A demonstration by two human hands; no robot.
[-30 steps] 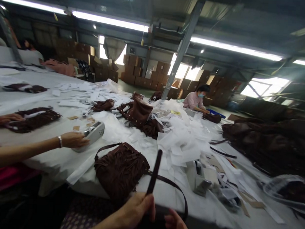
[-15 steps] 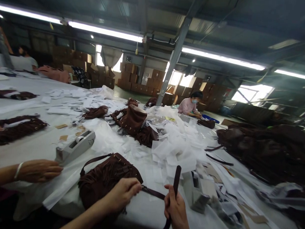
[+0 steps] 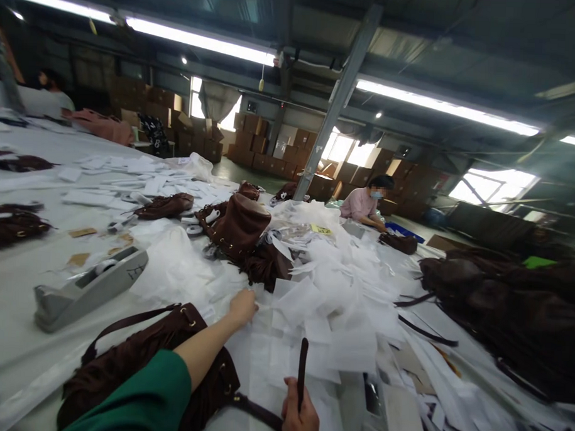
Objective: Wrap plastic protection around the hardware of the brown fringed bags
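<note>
A dark brown fringed handbag (image 3: 151, 343) with gold eyelets lies on the white-covered table before me. My right hand (image 3: 300, 417) is closed around its brown strap (image 3: 302, 373), whose free end sticks up above my fingers. The strap's other part runs left to the bag's side. Reaching over the bag, my left hand (image 3: 243, 307) touches the edge of the loose white sheets (image 3: 296, 310). Its fingers look curled, and what is between them is hidden. A green sleeve (image 3: 144, 393) covers part of that arm.
A grey tape dispenser (image 3: 91, 284) stands left of the bag, another (image 3: 372, 394) at the lower right. More brown bags (image 3: 240, 226) lie beyond the sheets, with a large dark pile (image 3: 496, 317) at right. A masked co-worker (image 3: 363, 202) bends over the table's far side.
My left hand has left the strap and moved forward to the white sheets. My right hand, still holding the strap, is lower. The other person's hand at the left is out of view.
</note>
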